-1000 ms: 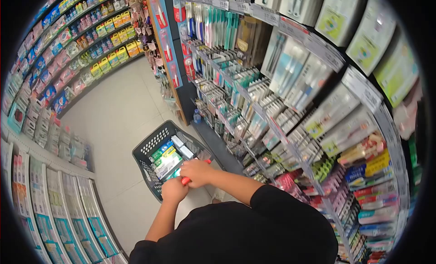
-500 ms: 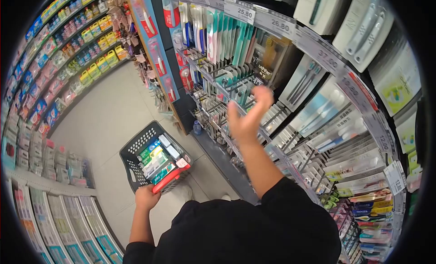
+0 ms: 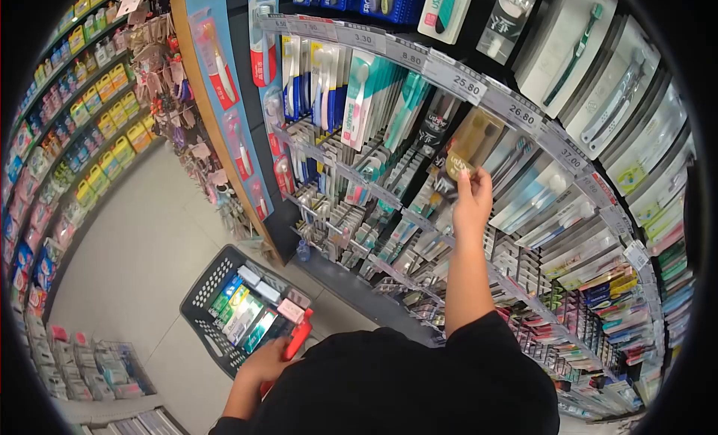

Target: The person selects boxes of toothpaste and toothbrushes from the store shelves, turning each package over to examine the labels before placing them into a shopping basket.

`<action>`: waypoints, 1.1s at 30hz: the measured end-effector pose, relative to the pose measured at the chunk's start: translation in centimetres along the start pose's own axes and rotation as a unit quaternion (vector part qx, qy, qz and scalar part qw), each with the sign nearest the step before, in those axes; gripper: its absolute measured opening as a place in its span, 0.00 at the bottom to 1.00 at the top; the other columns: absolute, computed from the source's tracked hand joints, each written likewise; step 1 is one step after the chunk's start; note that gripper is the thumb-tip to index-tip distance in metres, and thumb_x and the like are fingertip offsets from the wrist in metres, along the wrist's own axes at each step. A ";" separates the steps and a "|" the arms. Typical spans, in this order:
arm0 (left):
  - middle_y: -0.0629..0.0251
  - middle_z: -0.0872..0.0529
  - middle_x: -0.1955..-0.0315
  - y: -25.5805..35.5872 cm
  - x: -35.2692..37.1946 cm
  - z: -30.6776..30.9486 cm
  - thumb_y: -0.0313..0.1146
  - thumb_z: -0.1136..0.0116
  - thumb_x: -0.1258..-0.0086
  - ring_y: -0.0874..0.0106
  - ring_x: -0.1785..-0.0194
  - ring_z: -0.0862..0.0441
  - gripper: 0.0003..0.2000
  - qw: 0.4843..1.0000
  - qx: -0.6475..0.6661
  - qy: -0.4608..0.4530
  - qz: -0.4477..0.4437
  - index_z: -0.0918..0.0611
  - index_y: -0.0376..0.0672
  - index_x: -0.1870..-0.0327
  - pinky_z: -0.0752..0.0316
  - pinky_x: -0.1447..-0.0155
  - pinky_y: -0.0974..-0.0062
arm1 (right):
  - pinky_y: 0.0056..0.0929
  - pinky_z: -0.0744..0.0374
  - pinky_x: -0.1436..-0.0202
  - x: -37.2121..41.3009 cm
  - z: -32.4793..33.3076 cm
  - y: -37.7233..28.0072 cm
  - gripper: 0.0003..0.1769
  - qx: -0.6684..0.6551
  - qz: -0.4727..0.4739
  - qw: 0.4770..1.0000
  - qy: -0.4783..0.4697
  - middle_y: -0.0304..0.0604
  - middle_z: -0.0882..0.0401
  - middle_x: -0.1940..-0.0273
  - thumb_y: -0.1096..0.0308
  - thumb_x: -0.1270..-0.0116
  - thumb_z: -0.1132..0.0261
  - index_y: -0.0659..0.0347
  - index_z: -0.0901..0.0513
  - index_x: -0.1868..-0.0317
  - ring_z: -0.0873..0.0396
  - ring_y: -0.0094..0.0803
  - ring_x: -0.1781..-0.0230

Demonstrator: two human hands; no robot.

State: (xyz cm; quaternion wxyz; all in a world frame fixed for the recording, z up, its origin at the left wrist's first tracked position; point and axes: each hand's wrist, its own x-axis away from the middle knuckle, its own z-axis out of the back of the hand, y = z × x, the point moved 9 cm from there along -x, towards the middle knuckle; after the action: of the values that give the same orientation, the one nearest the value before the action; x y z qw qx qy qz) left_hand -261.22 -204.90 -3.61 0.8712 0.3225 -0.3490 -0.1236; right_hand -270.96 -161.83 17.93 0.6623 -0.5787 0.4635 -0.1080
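Note:
My right hand (image 3: 473, 203) is raised to the rack, thumb and fingers closed on the lower end of a toothbrush pack (image 3: 475, 141) with a clear front and gold-brown colouring. The pack's upper part is still among the hanging rows. Beside it hangs a black toothbrush pack (image 3: 436, 124). Low on the left, my left hand (image 3: 267, 362) is wrapped round the red handle (image 3: 299, 336) of a dark grey shopping basket (image 3: 200, 306). Several boxes lie in the basket, among them a pinkish box (image 3: 290, 310) and a white box (image 3: 267, 291).
Price strips (image 3: 467, 82) run along the curved rack above the hanging toothbrushes. A wooden-edged end panel (image 3: 224, 113) stands left of the rack. Across the tiled aisle (image 3: 123, 233) are shelves with yellow bottles (image 3: 97, 177). A small blue bottle (image 3: 303, 250) stands at the rack's foot.
My right hand, loose and blurred before, has reached forward and right and taken hold of the toothbrush pack. My view has shifted towards the rack. My left hand stays on the basket handle.

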 end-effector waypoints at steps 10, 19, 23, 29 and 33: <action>0.53 0.21 0.56 9.5 -3.6 4.4 0.44 0.38 0.40 0.59 0.50 0.24 0.23 0.960 0.087 0.044 -0.264 0.25 0.36 0.50 0.30 0.45 0.68 | 0.24 0.24 0.60 6.9 -1.1 -6.0 0.13 -0.213 -0.085 0.966 -0.118 0.43 0.22 0.61 0.70 0.33 0.47 0.67 0.31 0.50 0.23 0.27 0.65; 0.67 0.19 0.59 11.8 -5.0 2.1 0.34 0.42 0.34 0.79 0.54 0.23 0.14 0.906 0.314 -0.083 -0.270 0.25 0.38 0.50 0.29 0.49 0.79 | 0.27 0.22 0.55 19.1 -5.6 1.4 0.10 -0.259 -0.360 0.873 -0.202 0.44 0.22 0.58 0.71 0.31 0.47 0.64 0.32 0.52 0.21 0.29 0.61; 0.66 0.20 0.58 13.6 -4.6 1.7 0.32 0.45 0.32 0.79 0.54 0.23 0.15 0.871 0.382 -0.120 -0.283 0.28 0.35 0.47 0.29 0.48 0.80 | 0.31 0.24 0.49 21.0 -7.0 1.3 0.15 -0.220 -0.340 0.877 -0.257 0.47 0.24 0.54 0.72 0.33 0.46 0.65 0.34 0.47 0.23 0.31 0.54; 0.68 0.20 0.59 13.8 -3.7 1.6 0.27 0.42 0.34 0.83 0.57 0.24 0.16 0.840 0.447 -0.116 -0.286 0.28 0.34 0.48 0.29 0.51 0.83 | 0.26 0.30 0.44 21.9 -8.4 -0.2 0.15 -0.244 -0.312 0.871 -0.292 0.44 0.25 0.53 0.71 0.31 0.46 0.66 0.34 0.47 0.27 0.26 0.50; 0.69 0.20 0.61 13.5 -3.1 2.1 0.27 0.42 0.35 0.85 0.60 0.24 0.15 0.839 0.460 -0.102 -0.274 0.27 0.34 0.48 0.29 0.55 0.85 | 0.30 0.30 0.42 22.3 -8.6 -0.6 0.18 -0.267 -0.312 0.858 -0.310 0.47 0.26 0.49 0.71 0.31 0.45 0.67 0.36 0.44 0.27 0.30 0.47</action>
State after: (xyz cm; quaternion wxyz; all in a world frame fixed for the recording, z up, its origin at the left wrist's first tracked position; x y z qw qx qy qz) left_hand -265.10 -194.25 4.64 0.5131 0.7538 -0.3499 -0.2146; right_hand -264.91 -182.89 8.40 0.5230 -0.8513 0.0407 0.0040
